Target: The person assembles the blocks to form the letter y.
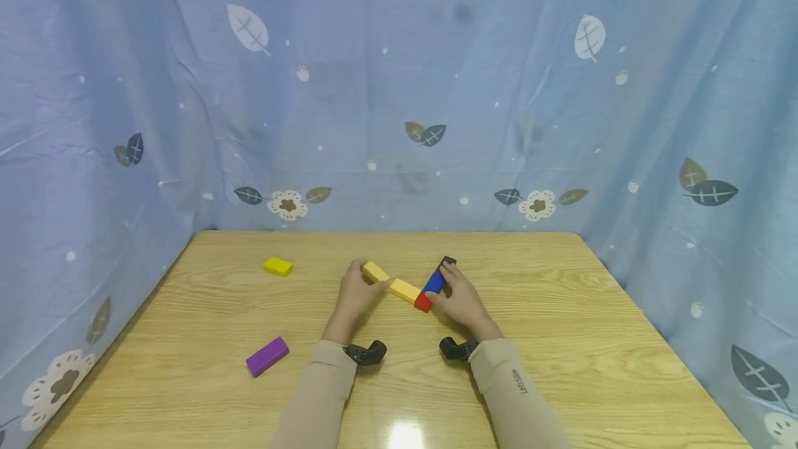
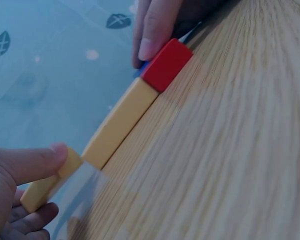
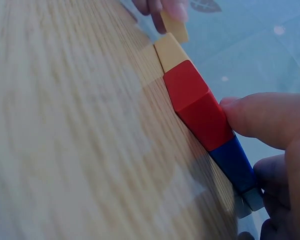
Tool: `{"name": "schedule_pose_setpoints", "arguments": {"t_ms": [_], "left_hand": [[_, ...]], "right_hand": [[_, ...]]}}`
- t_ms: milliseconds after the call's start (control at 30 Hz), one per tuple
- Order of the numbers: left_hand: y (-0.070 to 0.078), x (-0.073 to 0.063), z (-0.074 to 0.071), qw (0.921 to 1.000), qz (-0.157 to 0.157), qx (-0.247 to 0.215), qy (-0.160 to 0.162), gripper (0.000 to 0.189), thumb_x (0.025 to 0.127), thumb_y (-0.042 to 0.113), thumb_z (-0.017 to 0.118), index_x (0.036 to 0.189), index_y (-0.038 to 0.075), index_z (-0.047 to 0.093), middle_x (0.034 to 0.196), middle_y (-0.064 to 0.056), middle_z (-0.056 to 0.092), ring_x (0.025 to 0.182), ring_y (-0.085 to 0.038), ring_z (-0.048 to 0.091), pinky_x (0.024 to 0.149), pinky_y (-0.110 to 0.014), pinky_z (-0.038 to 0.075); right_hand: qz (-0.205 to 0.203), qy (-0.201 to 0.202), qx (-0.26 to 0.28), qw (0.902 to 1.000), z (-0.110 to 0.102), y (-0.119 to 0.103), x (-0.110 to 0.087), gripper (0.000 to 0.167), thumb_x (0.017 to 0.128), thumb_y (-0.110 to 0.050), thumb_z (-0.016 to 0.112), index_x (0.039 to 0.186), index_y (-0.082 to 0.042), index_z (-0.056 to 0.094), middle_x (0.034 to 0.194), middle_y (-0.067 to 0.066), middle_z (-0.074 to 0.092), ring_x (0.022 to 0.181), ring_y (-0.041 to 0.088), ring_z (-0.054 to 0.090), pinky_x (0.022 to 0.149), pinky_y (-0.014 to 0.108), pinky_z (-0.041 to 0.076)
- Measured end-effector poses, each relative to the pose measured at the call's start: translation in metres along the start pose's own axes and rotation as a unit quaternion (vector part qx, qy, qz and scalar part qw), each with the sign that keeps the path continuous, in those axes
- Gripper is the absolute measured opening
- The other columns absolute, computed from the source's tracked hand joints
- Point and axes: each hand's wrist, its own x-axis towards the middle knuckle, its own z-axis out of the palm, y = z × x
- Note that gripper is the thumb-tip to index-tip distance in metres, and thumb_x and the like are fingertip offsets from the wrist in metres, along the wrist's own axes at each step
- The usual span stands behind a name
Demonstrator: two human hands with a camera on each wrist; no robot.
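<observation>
My left hand point(image 1: 357, 294) pinches a pale yellow block point(image 2: 42, 192) between thumb and fingers. Its near end is beside a second pale yellow block point(image 1: 405, 290) lying on the table; whether they touch is unclear. That second block meets a red block point(image 3: 202, 107) at its other end. From the red one, a blue block point(image 3: 235, 162) and a dark block point(image 1: 448, 261) run on at an angle, making a bent row. My right hand point(image 1: 461, 302) holds the blue part of this row, thumb near the red block and fingers by the dark end, partly hiding both.
On the wooden table point(image 1: 536, 366), a bright yellow block point(image 1: 278, 267) lies at the back left. A purple block point(image 1: 267, 357) lies nearer, left of my left forearm. Behind the table hangs a blue patterned curtain point(image 1: 349, 109).
</observation>
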Motion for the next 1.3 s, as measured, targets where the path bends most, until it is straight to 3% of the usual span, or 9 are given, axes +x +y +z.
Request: {"name": "schedule_pose_setpoints", "arguments": {"t_ms": [267, 433, 667, 1300], "left_hand": [[0.0, 0.002, 0.011, 0.9998, -0.018, -0.006, 0.009, 0.067, 0.082, 0.022, 0.074, 0.134, -0.003, 0.04, 0.118, -0.018, 0.054, 0.104, -0.029, 0.055, 0.089, -0.042, 0.049], [0.001, 0.003, 0.013, 0.9999, -0.006, 0.005, 0.009, 0.066, 0.082, 0.02, 0.074, 0.133, -0.005, 0.04, 0.117, -0.019, 0.054, 0.103, -0.03, 0.055, 0.088, -0.042, 0.049], [0.004, 0.001, 0.014, 0.9998, -0.008, 0.015, 0.014, 0.067, 0.083, 0.02, 0.073, 0.134, -0.006, 0.039, 0.125, -0.023, 0.05, 0.115, -0.036, 0.051, 0.098, -0.047, 0.045], [0.004, 0.0, 0.016, 0.998, -0.001, 0.062, -0.01, 0.073, 0.086, 0.024, 0.07, 0.141, -0.006, 0.032, 0.132, -0.024, 0.045, 0.122, -0.036, 0.048, 0.103, -0.046, 0.042]], "right_hand": [[-0.001, -0.002, -0.005, 1.0, 0.0, -0.001, 0.0, 0.074, 0.09, -0.039, 0.061, 0.144, 0.003, 0.034, 0.155, 0.016, 0.026, 0.142, 0.038, 0.021, 0.113, 0.054, 0.024], [0.002, -0.002, -0.009, 1.0, -0.002, -0.002, 0.001, 0.074, 0.09, -0.039, 0.062, 0.144, 0.003, 0.033, 0.155, 0.016, 0.026, 0.142, 0.038, 0.021, 0.113, 0.054, 0.024], [0.004, -0.008, -0.008, 0.9999, -0.002, -0.003, 0.002, 0.075, 0.09, -0.039, 0.062, 0.145, 0.003, 0.033, 0.155, 0.016, 0.025, 0.142, 0.038, 0.02, 0.114, 0.053, 0.023], [0.01, -0.015, -0.016, 0.9997, -0.001, -0.001, 0.004, 0.075, 0.09, -0.04, 0.06, 0.145, 0.002, 0.032, 0.155, 0.016, 0.025, 0.143, 0.037, 0.02, 0.114, 0.052, 0.023]]}}
